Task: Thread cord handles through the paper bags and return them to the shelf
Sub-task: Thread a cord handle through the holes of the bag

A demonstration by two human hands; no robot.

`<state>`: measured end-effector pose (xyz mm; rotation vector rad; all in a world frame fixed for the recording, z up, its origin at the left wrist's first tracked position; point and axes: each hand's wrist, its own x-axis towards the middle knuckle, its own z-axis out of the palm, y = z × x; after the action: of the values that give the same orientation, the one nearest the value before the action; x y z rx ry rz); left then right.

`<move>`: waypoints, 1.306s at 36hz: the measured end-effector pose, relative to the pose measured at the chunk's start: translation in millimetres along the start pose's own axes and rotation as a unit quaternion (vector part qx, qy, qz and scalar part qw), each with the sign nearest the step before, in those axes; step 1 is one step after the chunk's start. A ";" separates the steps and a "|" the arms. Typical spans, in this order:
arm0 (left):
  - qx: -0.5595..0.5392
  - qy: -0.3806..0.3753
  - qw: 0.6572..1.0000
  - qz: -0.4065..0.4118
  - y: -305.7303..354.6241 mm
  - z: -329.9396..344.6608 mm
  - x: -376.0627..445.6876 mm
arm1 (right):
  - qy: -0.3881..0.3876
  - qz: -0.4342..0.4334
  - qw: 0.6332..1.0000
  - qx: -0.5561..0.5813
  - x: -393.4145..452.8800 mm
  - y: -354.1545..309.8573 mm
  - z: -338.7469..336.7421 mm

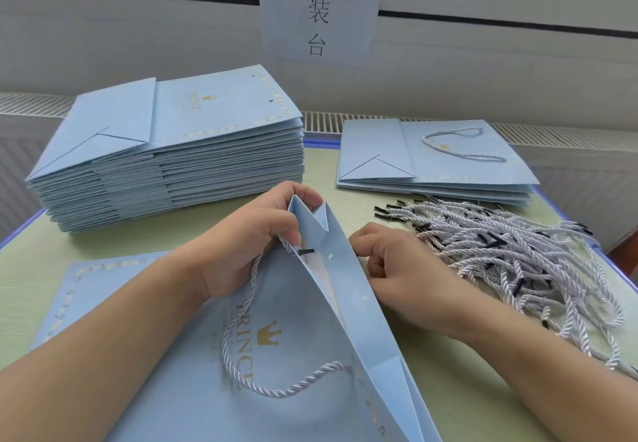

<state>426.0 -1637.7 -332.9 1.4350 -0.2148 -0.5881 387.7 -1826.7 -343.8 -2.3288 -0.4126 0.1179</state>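
The left hand [241, 241] pinches the open paper bag [276, 355] by its gusset; the right hand [390, 262] rests curled beside it, its grasp unclear. Hold the rim steady, seat the cord handle [241, 331] tip flat inside, then thread the next hole.

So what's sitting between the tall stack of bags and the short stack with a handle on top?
Nothing: in the head view, only bare green table lies between the tall stack and the short stack.

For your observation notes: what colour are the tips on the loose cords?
Black tips on pale grey-white twisted loose cords, clearest in the head view.
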 end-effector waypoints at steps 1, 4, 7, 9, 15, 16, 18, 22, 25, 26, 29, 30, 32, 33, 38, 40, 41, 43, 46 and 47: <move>-0.001 -0.001 1.000 0.000 -0.2 -0.2 -0.1 | 0.012 -0.005 1.000 -0.027 0.9 0.4 3.1; -0.005 -0.005 1.000 0.001 -0.3 0.0 0.2 | 0.055 -0.012 0.997 -0.060 2.9 0.6 10.6; -0.007 0.000 1.000 0.002 -0.8 -0.7 0.7 | 0.067 -0.027 0.996 -0.048 2.5 -0.3 11.3; -0.008 0.004 1.000 0.003 -1.0 -1.6 0.8 | 0.060 -0.035 0.997 -0.015 1.8 0.1 8.9; -0.020 0.009 1.000 0.016 -1.3 -2.9 1.4 | 0.087 0.011 0.982 0.166 1.1 -2.2 4.0; -0.018 0.011 1.000 0.016 -1.3 -3.0 1.8 | 0.091 0.028 0.975 0.200 1.5 -2.8 3.4; -0.016 0.012 1.000 0.016 -1.6 -3.1 2.2 | 0.089 0.052 0.965 0.242 1.6 -5.0 2.7; -0.023 0.002 1.000 0.015 -2.5 -3.0 3.3 | 0.050 0.041 0.970 0.234 -0.1 -8.4 5.0; -0.019 -0.003 1.000 0.010 -3.1 -3.2 3.0 | 0.042 0.019 0.980 0.194 0.5 -7.9 6.0; -0.018 -0.003 1.000 0.010 -3.0 -3.0 2.8 | 0.051 0.007 0.985 0.166 2.0 -6.9 6.7; -0.016 -0.001 1.000 0.011 -2.4 -2.7 2.9 | 0.097 -0.030 0.993 0.058 8.8 -4.2 8.8; -0.015 0.001 1.000 0.012 -2.5 -2.5 3.2 | 0.115 -0.038 0.992 0.031 10.1 -3.9 9.9; -0.001 0.006 1.000 0.014 -3.6 -1.7 3.3 | 0.122 -0.052 0.990 0.041 11.6 -4.5 11.4; 0.011 0.007 1.000 0.017 -4.3 -0.9 3.1 | 0.115 -0.059 0.990 0.058 11.2 -5.5 11.4; 0.054 0.004 0.998 0.033 -5.2 1.4 2.8 | 0.047 -0.018 0.978 0.205 6.6 -10.2 8.5; 0.058 0.004 0.998 0.032 -4.5 0.8 2.9 | 0.026 0.015 0.969 0.247 3.9 -12.7 6.8; 0.059 0.004 0.998 0.030 -4.2 0.7 2.8 | 0.017 0.032 0.964 0.263 2.8 -13.5 5.7; 0.055 0.003 0.998 0.026 -4.3 0.9 3.1 | 0.004 0.061 0.953 0.297 -0.6 -16.2 2.7; 0.042 -0.003 0.999 0.018 -3.9 1.2 3.0 | -0.012 0.089 0.941 0.327 -7.5 -19.5 1.0; 0.039 -0.004 0.999 0.016 -3.7 0.8 2.9 | -0.003 0.097 0.938 0.333 -9.0 -20.2 2.0</move>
<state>427.1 -1639.9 -336.9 1.5016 -0.2692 -0.5650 373.5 -1815.0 -331.4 -1.6891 -0.1110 0.3104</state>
